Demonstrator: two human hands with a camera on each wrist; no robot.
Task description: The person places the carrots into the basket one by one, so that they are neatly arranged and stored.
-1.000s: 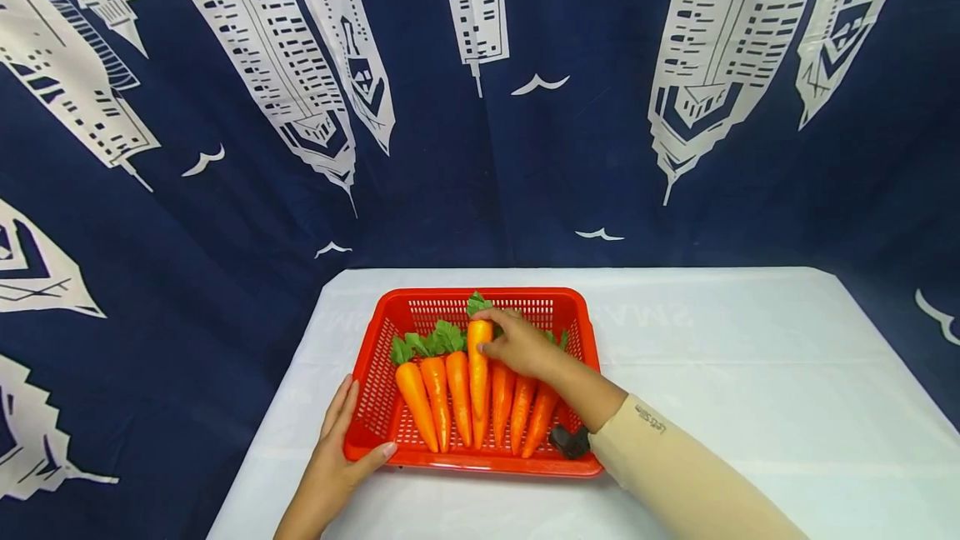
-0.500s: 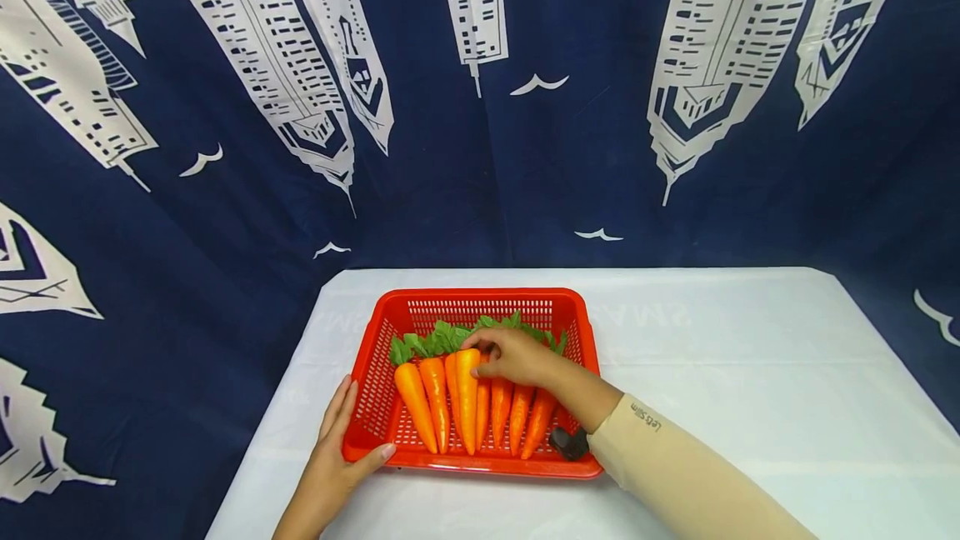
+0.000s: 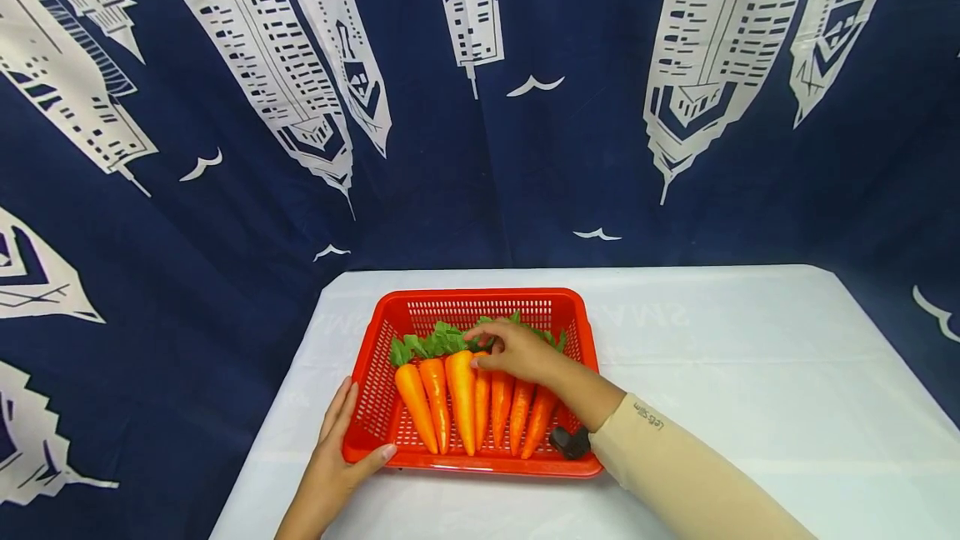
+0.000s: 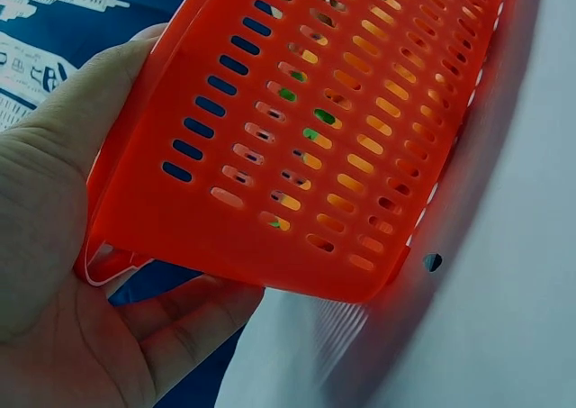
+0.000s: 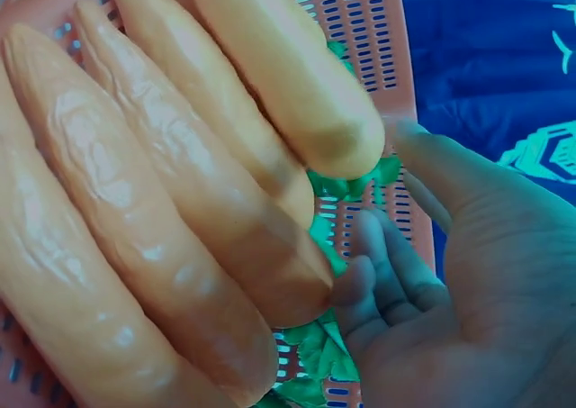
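Observation:
Several orange carrots with green leafy tops lie side by side in a red plastic basket (image 3: 480, 467). Their tips point toward the front wall. Over the leaves near the middle is my right hand (image 3: 517, 351), its thumb by the thick end of a lighter orange carrot (image 3: 462, 398). In the right wrist view, this carrot (image 5: 288, 75) lies on the others, and my loosely bent fingers (image 5: 396, 273) hold nothing. My left hand (image 3: 337, 448) grips the basket's front left corner, thumb on the front rim and fingers along the left side. The basket wall (image 4: 270, 255) fills much of the left wrist view.
A black device (image 3: 570, 443) is at the right wrist, above the basket's front right corner. The basket stands on a white-covered table (image 3: 750, 373). Behind it hangs a dark blue cloth (image 3: 570, 165) printed with white buildings and birds.
The lighter carrot has come down, toward me and slightly left, onto the row. My right hand has loosened from it and drawn slightly back. My left hand has stayed at the basket corner.

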